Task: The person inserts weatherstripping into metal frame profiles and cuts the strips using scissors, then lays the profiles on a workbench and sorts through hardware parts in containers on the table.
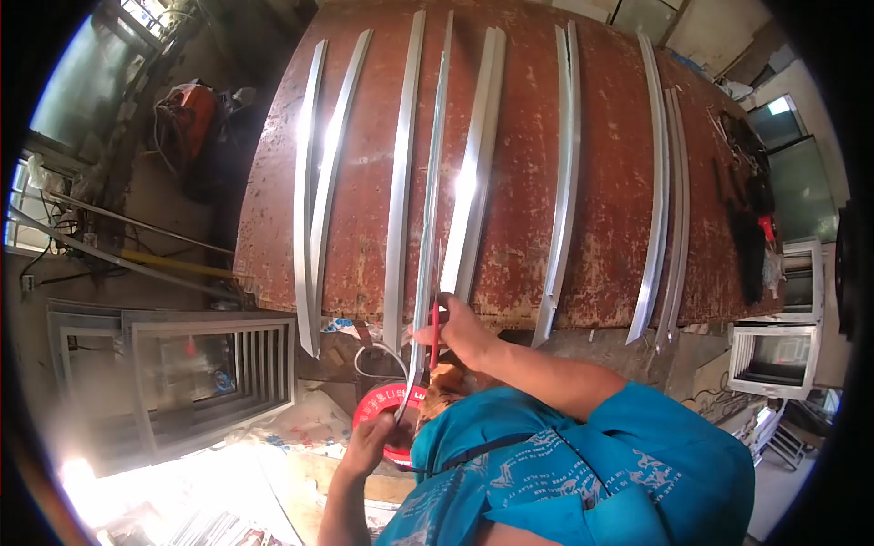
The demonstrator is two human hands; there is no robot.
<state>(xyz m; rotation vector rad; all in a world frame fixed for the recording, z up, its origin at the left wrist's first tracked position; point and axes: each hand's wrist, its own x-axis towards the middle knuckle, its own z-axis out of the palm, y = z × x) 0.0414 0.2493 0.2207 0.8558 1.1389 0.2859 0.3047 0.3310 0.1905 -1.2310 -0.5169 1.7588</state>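
My right hand (pixel 462 335) is closed around a slim red tool (pixel 434 329) whose kind I cannot make out. It is held at the near end of a narrow metal profile (pixel 431 191), which sticks out past the table edge. Lower down, my left hand (pixel 368 443) pinches a thin grey strip (pixel 401 408) beside a red reel (pixel 371 407) with white lettering. A loop of pale strip (pixel 361 366) curves out above the reel. Where the strip meets the profile is partly hidden by my fingers.
Several silver profiles lie lengthwise on the worn red-brown table (pixel 523 173), some overhanging its near edge. Dark tools (pixel 751 246) lie at the right. Window frames (pixel 214 378) lean at left, another frame (pixel 774 359) stands right. An orange machine (pixel 189 118) sits beyond the table's left side.
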